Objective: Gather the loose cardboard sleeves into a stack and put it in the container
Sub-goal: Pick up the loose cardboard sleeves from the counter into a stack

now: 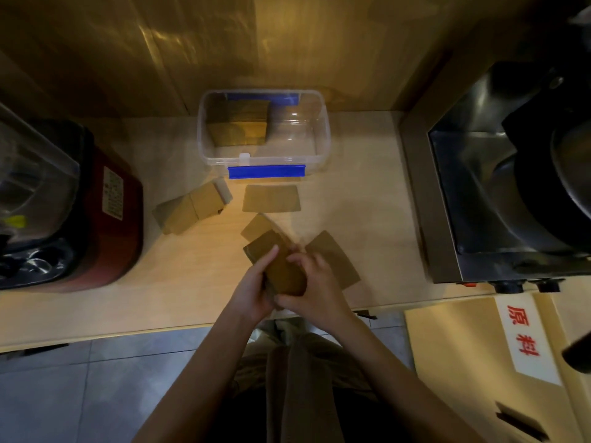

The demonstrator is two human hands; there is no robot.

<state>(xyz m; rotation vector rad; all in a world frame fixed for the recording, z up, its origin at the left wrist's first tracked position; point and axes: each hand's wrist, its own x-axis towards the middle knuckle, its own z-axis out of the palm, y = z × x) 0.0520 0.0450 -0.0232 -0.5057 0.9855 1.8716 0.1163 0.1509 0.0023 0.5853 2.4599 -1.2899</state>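
The small stack of flat brown cardboard sleeves (277, 266) sits between both hands just above the pale wooden counter (351, 203), on the near side of the clear plastic container with blue latches (321, 135). It is held edge-on and slanted, probably so the edges can be squared up before more pieces are added. The left hand (252, 289) cups the stack's left side, its fingers (268, 255) curled together and pressed along that edge, thumb hidden behind. The right hand (315, 282) closes over the right and near end, fingers (300, 259) bent and pinching the top sleeve; both hands are clamped on the cardboard, not spread.

Loose pieces remain, so the gathering looks only partly done. One brown sleeve (332, 260) lies just under and beside the right hand, another (257, 225) pokes out beyond the stack toward the container, a single flat sleeve (271, 198) rests just in front of the container's near blue latch (267, 172), and a fanned cluster of sleeves (192, 207) lies to the container's near left.

Inside the container, a tidy brown stack (236, 123) already fills the left half; the right half is bare, presumably for the stack in hand.
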